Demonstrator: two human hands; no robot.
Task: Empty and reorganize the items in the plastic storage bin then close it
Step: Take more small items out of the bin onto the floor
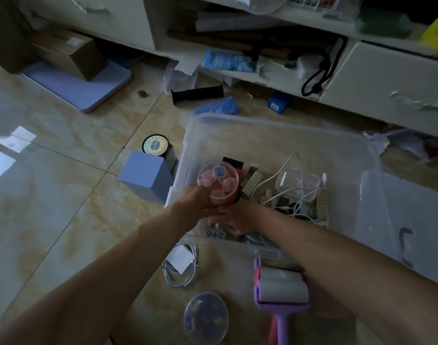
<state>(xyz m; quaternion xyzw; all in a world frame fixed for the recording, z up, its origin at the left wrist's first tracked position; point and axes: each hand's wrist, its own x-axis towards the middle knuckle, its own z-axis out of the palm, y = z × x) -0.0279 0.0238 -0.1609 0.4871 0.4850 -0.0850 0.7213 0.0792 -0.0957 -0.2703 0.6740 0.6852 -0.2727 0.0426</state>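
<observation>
Lifting a clear cup [218, 183] of pink pieces in the left hand [198, 202] while the right hand [234, 219] grips something unclear, the person seems mid-emptying: the storage bin [275, 135] still holds cables, its lid [412, 215] lying alongside.

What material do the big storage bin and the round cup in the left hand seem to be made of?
Storage bin: likely translucent, slightly frosted plastic; the floor shows dimly through its walls.
Round cup: probably clear, glossy plastic; the pink and blue pieces inside are visible through it. The left hand grips it.
</observation>
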